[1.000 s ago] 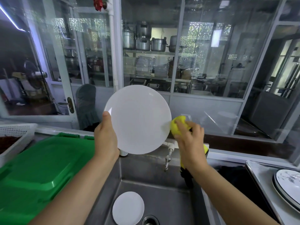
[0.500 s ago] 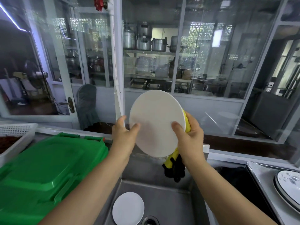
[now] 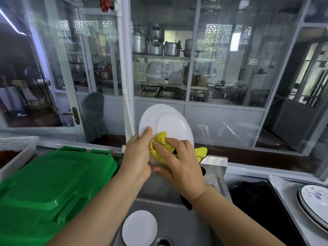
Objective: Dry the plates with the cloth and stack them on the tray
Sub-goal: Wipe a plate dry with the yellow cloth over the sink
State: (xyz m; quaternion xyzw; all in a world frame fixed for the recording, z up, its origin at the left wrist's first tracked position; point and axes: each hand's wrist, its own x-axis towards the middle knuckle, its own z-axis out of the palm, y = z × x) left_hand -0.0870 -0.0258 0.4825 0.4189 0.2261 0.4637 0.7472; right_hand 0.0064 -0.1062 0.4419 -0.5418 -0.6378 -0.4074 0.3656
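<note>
The left hand [image 3: 137, 158] grips a white plate [image 3: 166, 124] at its lower left edge, with the thumb lying on the face of the plate near the rim. The plate is held up above the steel sink [image 3: 175, 206], tilted, with its hollow face toward the camera. The right hand [image 3: 179, 164] presses a yellow cloth [image 3: 160, 143] against the lower part of the plate; its fingers are spread and lie almost straight on the cloth, and the thumb reaches under the plate edge. One yellow corner of the cloth sticks out to the right of the hand, and a dark part hangs down below the wrist, probably the other side of the same cloth, but this is hard to tell.

In the sink basin a second white plate [image 3: 139, 227] lies flat, just beside the drain [image 3: 163, 242]. At the right edge, patterned plates [image 3: 314, 201] with dark rims are stacked on a metal tray [image 3: 284, 190]. To the left of the sink stands a green plastic bin lid [image 3: 51, 189], and behind it a white perforated basket [image 3: 16, 148]. Behind the glass partition, metal pots [image 3: 156, 45] stand on a shelf.
</note>
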